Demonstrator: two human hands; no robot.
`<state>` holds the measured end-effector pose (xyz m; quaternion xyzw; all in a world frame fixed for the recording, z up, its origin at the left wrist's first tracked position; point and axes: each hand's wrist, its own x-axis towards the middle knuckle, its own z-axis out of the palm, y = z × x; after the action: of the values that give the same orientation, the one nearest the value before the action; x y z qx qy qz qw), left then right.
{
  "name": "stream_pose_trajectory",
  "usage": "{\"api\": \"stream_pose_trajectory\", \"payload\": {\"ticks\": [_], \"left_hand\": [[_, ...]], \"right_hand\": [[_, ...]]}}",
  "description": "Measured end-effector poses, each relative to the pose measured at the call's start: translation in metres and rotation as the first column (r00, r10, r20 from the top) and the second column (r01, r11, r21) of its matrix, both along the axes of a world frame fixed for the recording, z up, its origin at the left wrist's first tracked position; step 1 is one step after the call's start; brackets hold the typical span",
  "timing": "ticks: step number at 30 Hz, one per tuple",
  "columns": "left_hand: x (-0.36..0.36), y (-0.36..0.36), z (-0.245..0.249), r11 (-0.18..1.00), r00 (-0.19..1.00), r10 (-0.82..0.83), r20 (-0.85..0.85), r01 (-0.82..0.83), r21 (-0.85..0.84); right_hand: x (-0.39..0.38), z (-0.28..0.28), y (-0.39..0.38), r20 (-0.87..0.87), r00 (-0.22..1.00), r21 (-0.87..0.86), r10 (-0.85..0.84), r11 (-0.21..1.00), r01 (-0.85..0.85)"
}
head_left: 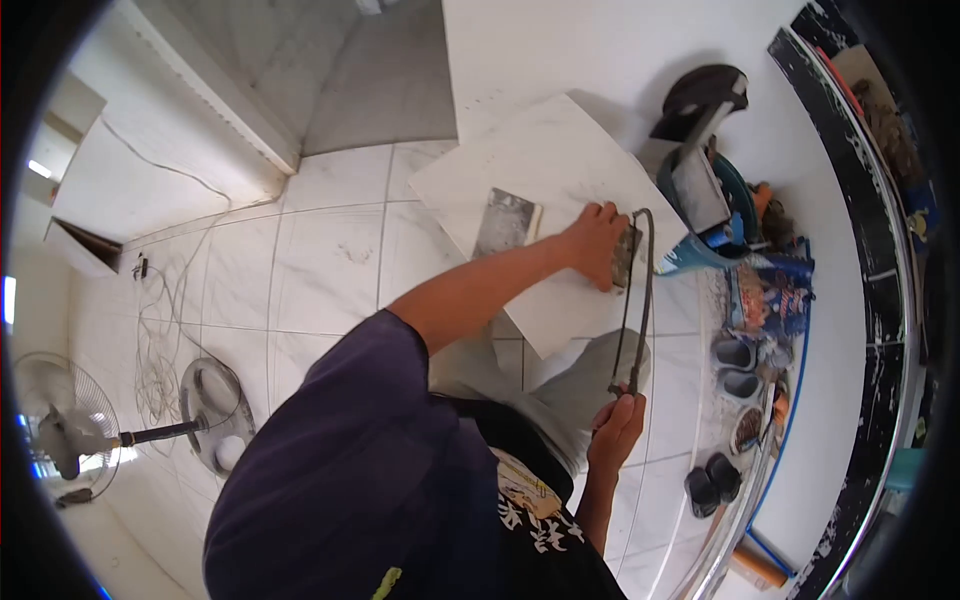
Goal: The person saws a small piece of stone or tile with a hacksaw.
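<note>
My right grip (pixel 616 430) wraps the saw (pixel 648 295); at its nine o'clock, my left grip (pixel 592 246) spans the block (pixel 626 262), how tightly I can't tell.

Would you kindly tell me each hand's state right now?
Left hand: on the grey piece; whether gripping cannot be told.
Right hand: closed, holding the saw.
</note>
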<state>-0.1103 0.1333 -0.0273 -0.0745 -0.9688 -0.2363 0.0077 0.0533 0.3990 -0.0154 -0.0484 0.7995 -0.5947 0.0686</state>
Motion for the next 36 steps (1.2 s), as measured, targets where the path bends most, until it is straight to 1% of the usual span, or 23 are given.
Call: {"api": "stream_pose_trajectory", "payload": {"ticks": [1, 2, 3, 4, 5, 6, 7, 9, 10, 12, 13, 15, 17, 20, 21, 23, 25, 26, 27, 29, 33, 35, 36], "left_hand": [[-0.001, 0.002, -0.003, 1.0, 1.0, -0.011, -0.022, 0.011, 0.001], [-0.003, -0.001, -0.008, 1.0, 0.998, -0.03, -0.046, 0.03, -0.005], [-0.001, -0.001, -0.004, 0.999, 0.999, -0.009, -0.042, 0.011, 0.034], [-0.001, 0.0, -0.007, 0.999, 0.999, 0.026, -0.022, -0.025, 0.039], [-0.002, -0.001, -0.008, 0.999, 0.999, 0.022, -0.025, -0.021, 0.035], [-0.001, 0.0, -0.005, 0.999, 0.999, 0.03, -0.012, -0.03, 0.036], [-0.001, 0.001, -0.006, 0.999, 1.0, 0.027, 0.003, -0.027, 0.045], [-0.002, 0.0, -0.005, 0.998, 0.999, 0.036, 0.017, -0.037, 0.05], [-0.001, -0.001, -0.004, 0.998, 0.999, 0.03, 0.026, -0.031, 0.048], [-0.001, 0.0, -0.003, 0.998, 0.999, 0.026, 0.037, -0.028, 0.063], [0.003, 0.003, -0.004, 0.996, 0.998, 0.044, 0.047, -0.048, 0.075], [-0.002, 0.0, 0.0, 0.994, 0.997, 0.07, 0.04, -0.073, 0.082], [-0.002, 0.0, -0.002, 0.997, 0.998, 0.055, 0.039, -0.056, 0.045], [-0.002, 0.002, -0.003, 0.998, 0.998, 0.06, 0.019, -0.061, 0.029], [-0.003, 0.002, -0.004, 0.998, 0.998, 0.048, 0.026, -0.049, 0.03], [-0.002, 0.001, -0.006, 0.998, 0.999, 0.052, -0.001, -0.052, 0.029], [0.002, 0.003, -0.004, 0.997, 0.998, 0.045, 0.042, -0.047, 0.058], [-0.002, 0.001, -0.001, 0.995, 0.997, 0.045, 0.066, -0.051, 0.081], [-0.004, 0.0, -0.001, 0.996, 0.998, 0.038, 0.055, -0.043, 0.078], [-0.006, 0.001, -0.005, 0.997, 0.998, 0.053, 0.044, -0.055, 0.045], [-0.001, 0.003, -0.002, 0.995, 0.997, 0.051, 0.064, -0.056, 0.081], [-0.004, 0.002, -0.004, 0.996, 0.996, 0.068, 0.059, -0.071, 0.056], [-0.007, 0.001, -0.004, 0.996, 0.995, 0.072, 0.063, -0.076, 0.055]], "right_hand": [[0.02, 0.008, 0.019, -0.009, 1.0, 0.037, -0.015, 0.999, 0.016], [0.017, -0.004, 0.023, -0.122, 0.992, 0.129, 0.014, 0.992, 0.002], [0.009, 0.006, 0.012, -0.133, 0.991, 0.178, 0.021, 0.984, 0.003], [-0.01, 0.0, 0.004, -0.075, 0.997, 0.159, 0.018, 0.987, -0.006], [-0.037, -0.003, -0.012, -0.083, 0.997, 0.189, 0.006, 0.982, 0.01], [-0.064, 0.008, -0.036, -0.168, 0.985, 0.189, 0.022, 0.982, 0.011], [-0.092, 0.003, -0.054, -0.094, 0.995, 0.167, 0.015, 0.986, 0.001], [-0.139, -0.02, -0.077, -0.126, 0.992, 0.044, 0.021, 0.999, -0.015], [-0.135, -0.02, -0.077, -0.123, 0.992, 0.045, 0.021, 0.999, -0.016], [-0.126, -0.012, -0.072, 0.027, 1.0, -0.111, 0.011, 0.994, -0.008], [-0.109, -0.006, -0.061, 0.054, 0.999, -0.052, 0.007, 0.999, -0.005], [-0.058, -0.012, -0.029, -0.055, 0.998, 0.02, -0.002, 1.0, 0.003], [-0.002, 0.006, 0.011, 0.013, 1.0, 0.044, -0.02, 0.999, 0.019], [0.014, 0.024, 0.02, 0.09, 0.996, 0.061, 0.002, 0.998, -0.007], [-0.003, 0.013, 0.009, 0.06, 0.998, 0.118, -0.006, 0.993, -0.001], [-0.059, -0.012, -0.03, -0.088, 0.996, 0.074, -0.016, 0.997, 0.023], [-0.116, -0.023, -0.062, -0.042, 0.999, -0.003, -0.005, 1.0, 0.004], [-0.131, -0.022, -0.072, -0.047, 0.999, -0.076, 0.003, 0.997, -0.007], [-0.132, -0.019, -0.071, -0.057, 0.998, -0.08, -0.004, 0.997, 0.0], [-0.132, -0.012, -0.065, 0.12, 0.99, -0.225, 0.075, 0.973, -0.046], [-0.055, -0.012, -0.025, -0.067, 0.997, 0.02, 0.025, 1.0, -0.024], [0.0, -0.002, 0.014, -0.016, 0.999, -0.013, 0.033, 0.999, -0.033], [0.001, 0.003, 0.016, -0.012, 0.999, -0.013, 0.037, 0.999, -0.037]]}}
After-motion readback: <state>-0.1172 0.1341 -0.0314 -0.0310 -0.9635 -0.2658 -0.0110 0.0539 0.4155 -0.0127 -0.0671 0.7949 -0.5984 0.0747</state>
